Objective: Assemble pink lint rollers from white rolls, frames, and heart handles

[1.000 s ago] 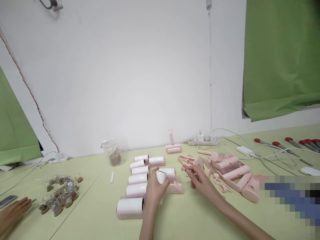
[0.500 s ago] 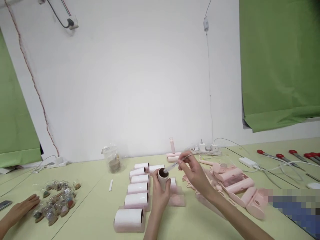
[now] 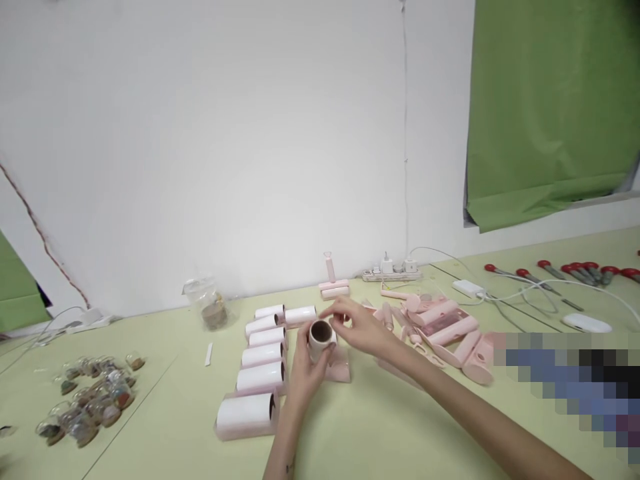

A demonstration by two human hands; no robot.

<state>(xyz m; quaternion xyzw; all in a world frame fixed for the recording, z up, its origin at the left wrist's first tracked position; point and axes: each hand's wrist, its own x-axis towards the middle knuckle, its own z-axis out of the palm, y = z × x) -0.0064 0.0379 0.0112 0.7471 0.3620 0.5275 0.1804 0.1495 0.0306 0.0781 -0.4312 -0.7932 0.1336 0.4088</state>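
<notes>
A white lint roller refill roll [image 3: 321, 339] stands nearly upright in my left hand [image 3: 307, 373], its brown cardboard core facing up toward me. My right hand [image 3: 357, 325] is just beside the roll's top rim, thumb and fingers bent together; whatever they pinch is too small to make out. Left of my hands lie several white rolls [image 3: 260, 379], most of them in a column and resting in clear pinkish covers. Below the held roll, a flat pink translucent piece [image 3: 340, 372] rests on the table.
Pink roller parts [image 3: 440, 327] are heaped on the right. An assembled pink lint roller [image 3: 333, 285] stands by the wall near a power strip [image 3: 393, 274]. Small glass domes [image 3: 100, 403] and a plastic bag [image 3: 213, 310] sit left. Red-ended tools [image 3: 570, 270] and cables lie far right.
My right hand has come down and left to the roll's rim; the clear strip between it and the core is gone from sight. Another person's hand at far left has left view.
</notes>
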